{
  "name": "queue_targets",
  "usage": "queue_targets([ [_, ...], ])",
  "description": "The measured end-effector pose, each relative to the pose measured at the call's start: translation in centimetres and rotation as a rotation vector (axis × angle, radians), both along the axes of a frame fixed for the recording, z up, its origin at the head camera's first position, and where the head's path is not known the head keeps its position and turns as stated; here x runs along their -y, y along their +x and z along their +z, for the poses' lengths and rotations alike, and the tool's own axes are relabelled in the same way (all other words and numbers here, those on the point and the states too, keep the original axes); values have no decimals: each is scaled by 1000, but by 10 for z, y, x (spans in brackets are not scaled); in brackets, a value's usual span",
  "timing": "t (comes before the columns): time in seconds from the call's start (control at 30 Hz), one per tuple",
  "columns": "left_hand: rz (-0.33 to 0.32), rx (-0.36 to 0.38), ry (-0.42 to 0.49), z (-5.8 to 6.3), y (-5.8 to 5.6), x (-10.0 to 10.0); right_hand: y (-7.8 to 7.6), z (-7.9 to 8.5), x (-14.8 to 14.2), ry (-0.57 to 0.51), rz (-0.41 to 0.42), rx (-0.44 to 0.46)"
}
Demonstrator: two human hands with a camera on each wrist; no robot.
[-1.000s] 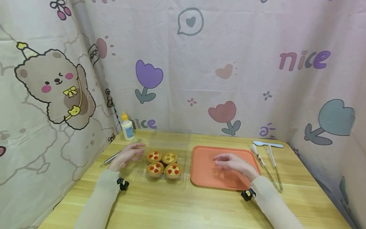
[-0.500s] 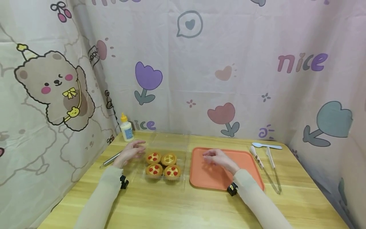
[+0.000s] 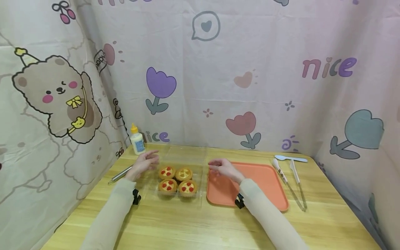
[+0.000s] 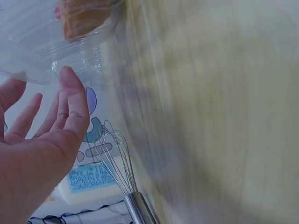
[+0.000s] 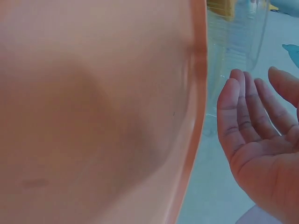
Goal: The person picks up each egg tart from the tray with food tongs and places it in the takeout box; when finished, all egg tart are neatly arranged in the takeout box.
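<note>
A clear plastic clamshell box point(image 3: 200, 175) holds several small egg tarts point(image 3: 188, 187), most topped with red pieces. Its transparent lid point(image 3: 187, 153) lies back toward the curtain. At the box's left side is my left hand point(image 3: 143, 166), fingers loosely bent and holding nothing. In the left wrist view, those fingers point(image 4: 72, 100) reach close to the plastic rim; whether they touch it I cannot tell. My right hand point(image 3: 226, 169) hovers over the left edge of an orange tray point(image 3: 265, 185), its relaxed fingers point(image 5: 229, 107) pointing toward the box with nothing in them.
Left of the box lies a whisk point(image 3: 120, 174), with a white glue bottle point(image 3: 137, 140) behind it. Metal tongs point(image 3: 293, 185) with pale tips and a light blue spatula point(image 3: 290, 158) lie right of the tray. A printed curtain point(image 3: 200, 86) backs the wooden table point(image 3: 187, 225).
My right hand has moved left across the tray toward the box. The left hand has barely shifted beside the box. The tarts and tray stay in place.
</note>
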State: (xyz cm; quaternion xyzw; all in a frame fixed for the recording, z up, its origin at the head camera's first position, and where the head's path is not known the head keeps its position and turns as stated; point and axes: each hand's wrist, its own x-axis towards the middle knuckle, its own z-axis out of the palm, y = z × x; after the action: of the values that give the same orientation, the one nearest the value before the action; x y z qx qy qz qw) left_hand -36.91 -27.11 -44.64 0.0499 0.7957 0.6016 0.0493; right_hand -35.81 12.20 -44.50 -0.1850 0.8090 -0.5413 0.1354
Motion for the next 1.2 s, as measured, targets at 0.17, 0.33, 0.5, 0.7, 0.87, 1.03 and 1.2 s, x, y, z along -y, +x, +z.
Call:
queue_targets([
  [0.17,-36,0,-9,0,-2,1,-6,1,12,-16,-13,-25],
  [0.33,-84,28,-8,-4,-1,1,-8,6,24,-15,-30,-25],
  [0.5,-121,31,23,-6,-3,-1,-10,9,32,13,-41,-46],
  [0.7,-140,27,24,-8,-11,-3,-12,3,33,-3,-50,-22],
  [0.87,-153,28,27,-11,-16,-1,-11,1,34,-21,-85,-5],
  [1.03,-106,7,24,-9,-16,-2,-11,-1,37,-37,-150,-20],
  [1.2,-47,-21,0,-7,-15,-2,-11,0,40,-73,-205,-25],
])
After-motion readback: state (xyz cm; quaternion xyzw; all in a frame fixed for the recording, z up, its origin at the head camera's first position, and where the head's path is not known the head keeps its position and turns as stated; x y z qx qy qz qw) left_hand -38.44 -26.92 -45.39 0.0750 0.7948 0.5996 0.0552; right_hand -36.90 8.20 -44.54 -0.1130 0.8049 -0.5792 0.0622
